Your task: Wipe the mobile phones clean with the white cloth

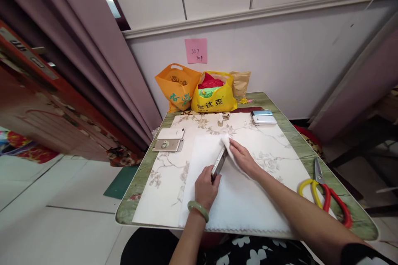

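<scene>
My left hand [206, 188], with a green bangle [198, 210] on its wrist, grips the lower end of a smartphone [219, 161]. The phone is tilted on edge above a white cloth [239, 205] spread on the table. Closed on a folded white wiping cloth [226, 143], my right hand [244, 157] presses it against the phone's upper end. Part of the phone is hidden by my fingers and the cloth.
White and gold phones [166, 145] lie at the left, more phones [263, 119] at the back right. A small bottle [220, 120] stands behind. Red-and-yellow scissors [323, 194] rest at the right edge. An orange bag [177, 87] and a yellow bag [214, 101] stand against the wall.
</scene>
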A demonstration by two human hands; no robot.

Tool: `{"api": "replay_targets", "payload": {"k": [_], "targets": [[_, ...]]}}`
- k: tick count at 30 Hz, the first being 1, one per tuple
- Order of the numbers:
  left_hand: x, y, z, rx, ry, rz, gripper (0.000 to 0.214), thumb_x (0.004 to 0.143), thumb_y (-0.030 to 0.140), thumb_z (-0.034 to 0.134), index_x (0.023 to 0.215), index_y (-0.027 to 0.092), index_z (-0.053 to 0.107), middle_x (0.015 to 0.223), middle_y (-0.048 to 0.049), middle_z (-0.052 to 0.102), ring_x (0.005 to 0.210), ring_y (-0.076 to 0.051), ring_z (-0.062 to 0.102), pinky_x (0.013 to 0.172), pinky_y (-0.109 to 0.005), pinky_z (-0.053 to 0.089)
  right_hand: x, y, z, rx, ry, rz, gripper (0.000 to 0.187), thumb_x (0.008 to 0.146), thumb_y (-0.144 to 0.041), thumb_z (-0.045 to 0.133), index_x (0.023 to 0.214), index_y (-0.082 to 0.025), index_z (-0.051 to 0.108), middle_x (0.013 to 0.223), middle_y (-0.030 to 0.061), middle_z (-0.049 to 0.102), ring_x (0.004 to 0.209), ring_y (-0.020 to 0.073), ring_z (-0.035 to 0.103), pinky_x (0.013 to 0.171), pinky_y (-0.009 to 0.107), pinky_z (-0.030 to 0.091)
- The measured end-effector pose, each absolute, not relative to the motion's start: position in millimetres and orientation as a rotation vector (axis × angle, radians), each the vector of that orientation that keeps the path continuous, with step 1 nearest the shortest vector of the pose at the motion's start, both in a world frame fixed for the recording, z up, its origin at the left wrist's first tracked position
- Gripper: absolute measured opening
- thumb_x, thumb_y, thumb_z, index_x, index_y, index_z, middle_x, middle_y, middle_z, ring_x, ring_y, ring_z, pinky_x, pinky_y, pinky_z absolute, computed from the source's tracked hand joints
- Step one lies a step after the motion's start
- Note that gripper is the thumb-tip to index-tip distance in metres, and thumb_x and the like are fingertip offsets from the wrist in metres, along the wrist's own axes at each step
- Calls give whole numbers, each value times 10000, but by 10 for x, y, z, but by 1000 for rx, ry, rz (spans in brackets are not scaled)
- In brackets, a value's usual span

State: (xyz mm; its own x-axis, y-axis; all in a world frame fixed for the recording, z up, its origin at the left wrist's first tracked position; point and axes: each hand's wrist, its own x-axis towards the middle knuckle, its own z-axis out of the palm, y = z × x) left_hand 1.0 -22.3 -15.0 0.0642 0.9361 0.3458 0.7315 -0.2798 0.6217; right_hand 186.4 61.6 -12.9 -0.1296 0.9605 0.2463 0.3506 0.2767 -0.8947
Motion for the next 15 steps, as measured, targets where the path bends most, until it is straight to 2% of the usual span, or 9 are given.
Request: {"api": "replay_targets", "payload": {"k": [5,8,12,15], "targets": [[8,-219,-137,2049,1685,1012,187,846,231,549,1030,211,579,874,-30,635,774,-179,616,722,-303,506,1872,606,-177,-1377,-1944,702,343,843,-308,489,1159,-219,591,1067,50,689,951,234,625,861,344,480],[9,-220,-129,2041,1685,998,244,823,263,589,1059,202,575,887,-35,635,776,-186,614,723,-314,508,1835,598,-266,-1490,-1933,555,332,815,-231,456,1119,-209,587,1040,71,685,931,232,618,831,322,465],[0,-225,-110,1964,1638,1050,280,813,261,598,1086,206,574,932,-43,650,822,-193,624,756,-324,506,1813,592,-295,-1488,-1928,516,307,808,-246,468,1087,-198,588,1017,79,680,906,231,606,805,311,445],[-24,-225,-106,1708,1632,1160,392,839,289,584,1211,204,495,822,-10,646,716,-171,618,673,-294,502,1836,582,-253,-1445,-1857,591,269,823,-289,466,1034,-204,611,897,42,682,783,204,596,735,291,436]]}}
